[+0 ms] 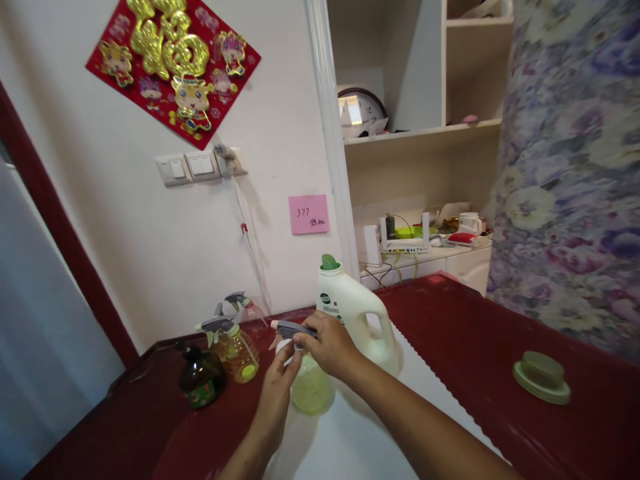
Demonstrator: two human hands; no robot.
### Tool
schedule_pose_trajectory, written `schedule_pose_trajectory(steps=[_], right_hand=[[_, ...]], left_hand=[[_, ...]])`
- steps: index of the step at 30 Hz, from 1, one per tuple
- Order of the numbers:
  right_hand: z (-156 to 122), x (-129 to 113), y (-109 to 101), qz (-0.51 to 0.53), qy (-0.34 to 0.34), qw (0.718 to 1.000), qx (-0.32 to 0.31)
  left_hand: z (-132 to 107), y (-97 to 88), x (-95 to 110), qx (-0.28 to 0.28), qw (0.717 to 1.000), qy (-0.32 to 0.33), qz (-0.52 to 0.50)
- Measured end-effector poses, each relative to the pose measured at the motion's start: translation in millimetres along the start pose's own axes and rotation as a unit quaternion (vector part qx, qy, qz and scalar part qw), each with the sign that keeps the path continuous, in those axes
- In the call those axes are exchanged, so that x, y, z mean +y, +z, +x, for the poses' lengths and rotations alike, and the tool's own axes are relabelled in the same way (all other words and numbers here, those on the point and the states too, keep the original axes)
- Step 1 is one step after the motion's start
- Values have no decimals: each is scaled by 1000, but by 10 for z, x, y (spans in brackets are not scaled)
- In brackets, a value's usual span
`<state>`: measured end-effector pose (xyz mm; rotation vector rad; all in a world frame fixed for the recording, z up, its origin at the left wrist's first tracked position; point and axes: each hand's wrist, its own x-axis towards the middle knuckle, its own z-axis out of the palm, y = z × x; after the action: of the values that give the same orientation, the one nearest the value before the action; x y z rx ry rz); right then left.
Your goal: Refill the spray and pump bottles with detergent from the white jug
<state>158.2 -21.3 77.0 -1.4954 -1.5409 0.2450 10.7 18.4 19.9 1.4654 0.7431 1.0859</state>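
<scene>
A spray bottle (311,389) with a pale yellow-green body sits just in front of and slightly left of the big, pale jug (357,310), the person's two hands meeting at its top. The right hand (334,341) is closed over the grey spray head (295,329) (its nozzle tip is pink), with the forearm passing in front of the jug's lower part. The left hand (280,380), left of the jug, has its fingers bent in against the neck of the same bottle; whether they actually clamp it I cannot tell, as the fingers of both hands crowd that spot. The jug itself stands upright and uncapped, a green spout (328,262) showing at its mouth, on a white sheet (350,433) with a scalloped edge laid over the dark red table (425,313). Farther left of the jug stand a clear, yellowish spray bottle with a grey head (242,355), a pinkish one (255,315) partly behind it, and a dark squat bottle (201,381) with a green label. Well to the right of the jug, a round green cap (541,378) lies on the table. Above the jug, slightly left, a pink note (309,215) (handwritten, with "377" legible) is stuck to the wall.
</scene>
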Motion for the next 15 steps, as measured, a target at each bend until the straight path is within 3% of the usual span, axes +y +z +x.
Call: schedule_pose_trajectory(steps=[7,11,15], right_hand=[[-245,156,55,107,33,994,-19],[-520,331,243,153,99,983,-35],[-645,428,470,177,123,976,-40]], left_hand=[[-79,-343,-452,-2,996,10,83],[-201,-637,-646,-52,989,3,140],[-335,-846,-691,-30,987,3,159]])
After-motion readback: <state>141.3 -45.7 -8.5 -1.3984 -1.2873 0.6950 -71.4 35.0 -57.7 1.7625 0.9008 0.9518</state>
